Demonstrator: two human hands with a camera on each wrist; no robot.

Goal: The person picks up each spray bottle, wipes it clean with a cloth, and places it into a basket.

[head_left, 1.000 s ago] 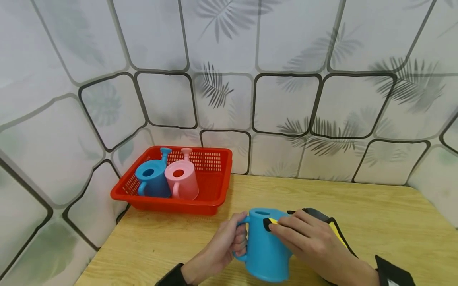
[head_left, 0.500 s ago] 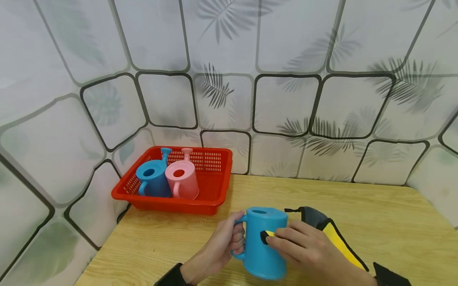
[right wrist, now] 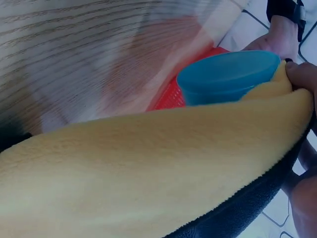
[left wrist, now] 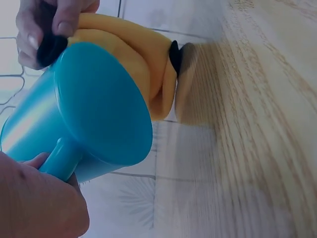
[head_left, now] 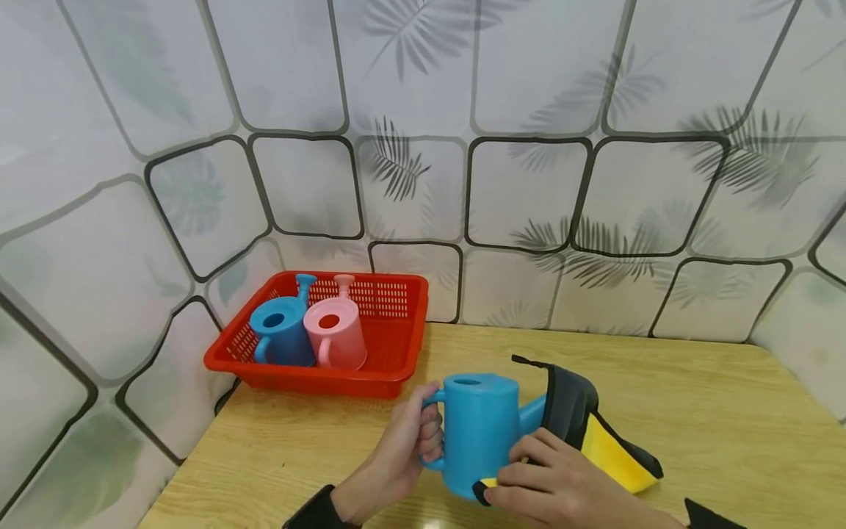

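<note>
My left hand (head_left: pixel 408 444) grips the handle of a blue watering can (head_left: pixel 477 433), held upright above the table in the head view. Its spout points right, partly behind a cloth. My right hand (head_left: pixel 555 481) pinches that yellow and dark grey cloth (head_left: pixel 615 452), and a black-edged corner of it touches the can's lower side. In the left wrist view the can's round base (left wrist: pixel 106 106) faces the camera, with the cloth (left wrist: pixel 133 49) bunched beyond it. Yellow cloth (right wrist: pixel 148 158) fills much of the right wrist view, hiding part of the can (right wrist: pixel 228 77).
A red plastic basket (head_left: pixel 324 380) stands at the back left of the wooden table (head_left: pixel 694 397). Inside it are another blue watering can (head_left: pixel 284 338) and a pink watering can (head_left: pixel 340 338). Patterned cloth-like walls (head_left: pixel 410 184) rise behind and at the left.
My right hand has moved the cloth corner down the can's side, from near the rim to near the base. The can has shifted slightly left and up, and its spout now shows.
</note>
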